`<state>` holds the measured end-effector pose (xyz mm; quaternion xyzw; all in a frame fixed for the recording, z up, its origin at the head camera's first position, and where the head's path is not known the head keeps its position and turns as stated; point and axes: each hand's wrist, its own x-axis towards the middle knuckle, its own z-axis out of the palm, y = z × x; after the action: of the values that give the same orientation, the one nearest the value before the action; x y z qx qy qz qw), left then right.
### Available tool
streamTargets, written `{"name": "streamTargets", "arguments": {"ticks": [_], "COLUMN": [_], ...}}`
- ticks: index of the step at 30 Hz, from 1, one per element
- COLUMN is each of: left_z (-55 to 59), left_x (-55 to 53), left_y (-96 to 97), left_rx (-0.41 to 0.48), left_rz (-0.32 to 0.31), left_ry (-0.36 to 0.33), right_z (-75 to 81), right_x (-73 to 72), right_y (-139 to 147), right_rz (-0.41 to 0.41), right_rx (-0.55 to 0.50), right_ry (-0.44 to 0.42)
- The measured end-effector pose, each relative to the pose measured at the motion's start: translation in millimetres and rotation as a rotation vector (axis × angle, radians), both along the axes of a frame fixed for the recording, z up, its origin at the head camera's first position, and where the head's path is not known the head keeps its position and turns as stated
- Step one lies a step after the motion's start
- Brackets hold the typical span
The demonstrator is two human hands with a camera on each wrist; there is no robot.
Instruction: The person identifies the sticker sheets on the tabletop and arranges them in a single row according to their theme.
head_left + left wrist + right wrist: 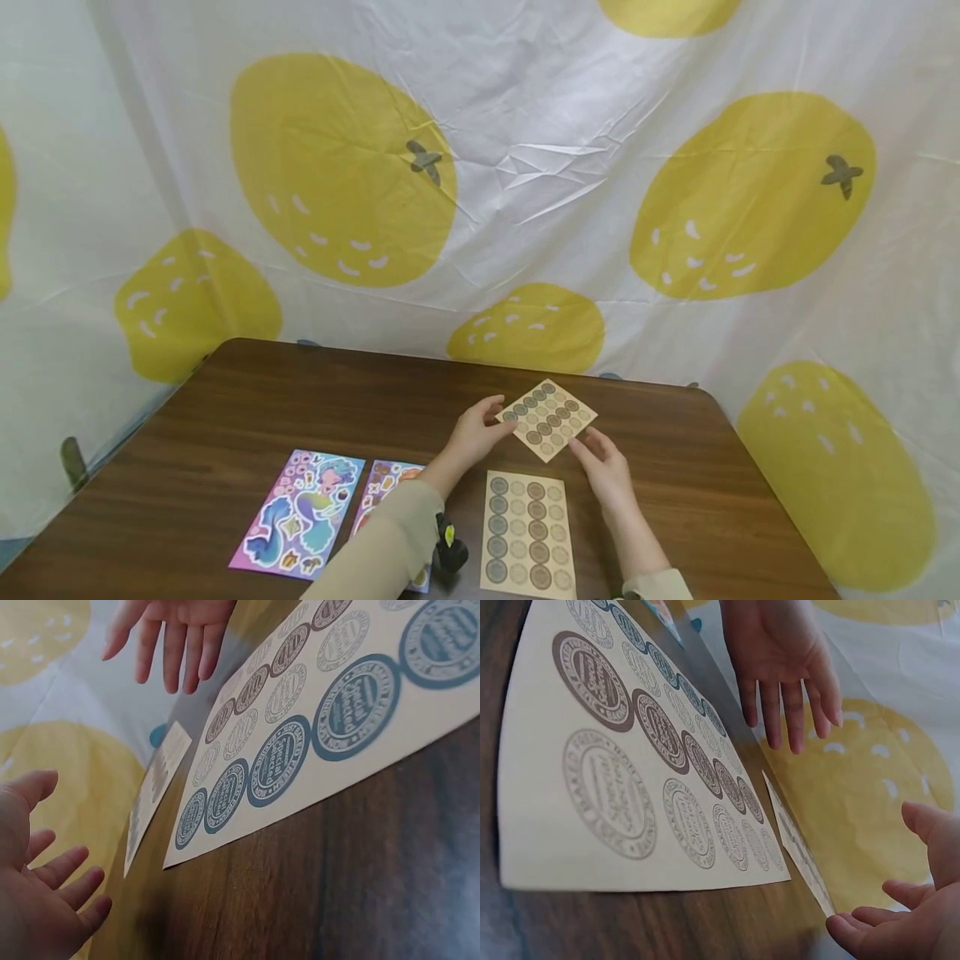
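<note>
A cream sheet of round seal stickers point(547, 421) lies turned cornerwise towards the far side of the table. My left hand point(474, 429) is at its left corner, the thumb overlapping the edge in the head view. At the lower right edge is my right hand point(606, 473), fingertips close to the paper. Both wrist views show the left hand point(37, 877) and right hand point(900, 900) with spread, relaxed fingers, palms facing each other. A second cream sheet point(527, 537), with blue, brown and pale round seals, lies flat between the forearms.
On the left of the brown wooden table point(352, 383) lies a colourful mermaid sticker sheet point(303, 521). Beside it, another colourful sticker sheet point(369, 493) is partly covered by the left sleeve point(397, 542). A white cloth with yellow fruit point(352, 167) hangs behind the table.
</note>
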<state>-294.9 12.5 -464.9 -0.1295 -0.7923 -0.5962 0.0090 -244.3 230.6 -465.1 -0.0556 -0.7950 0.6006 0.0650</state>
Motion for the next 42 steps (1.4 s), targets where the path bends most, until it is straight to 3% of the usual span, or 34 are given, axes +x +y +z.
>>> {"name": "streamTargets", "arguments": {"ticks": [15,24,31,42], "left_z": [-15.4,-20.1,-16.5,-16.0], "left_x": [-22.0,-25.5,-31.2,-26.2], "left_y": [12.7,13.0,17.8,23.4], "left_rx": [0.014,0.011,-0.011,-0.019], "left_rz": [0.027,0.021,0.011,0.036], "left_ry": [-0.050,-0.084,-0.080,-0.095], "right_z": [-8.1,-15.1,-14.8,-15.2], "right_x": [-10.6,-15.0,-16.6,-20.6], "right_y": [-0.1,0.6,0.9,1.4], "right_rz": [0.045,0.080,0.096,0.136], "right_rx": [-0.051,-0.066,-0.069,-0.096], "right_ry": [-0.041,-0.031,-0.001,-0.006]}}
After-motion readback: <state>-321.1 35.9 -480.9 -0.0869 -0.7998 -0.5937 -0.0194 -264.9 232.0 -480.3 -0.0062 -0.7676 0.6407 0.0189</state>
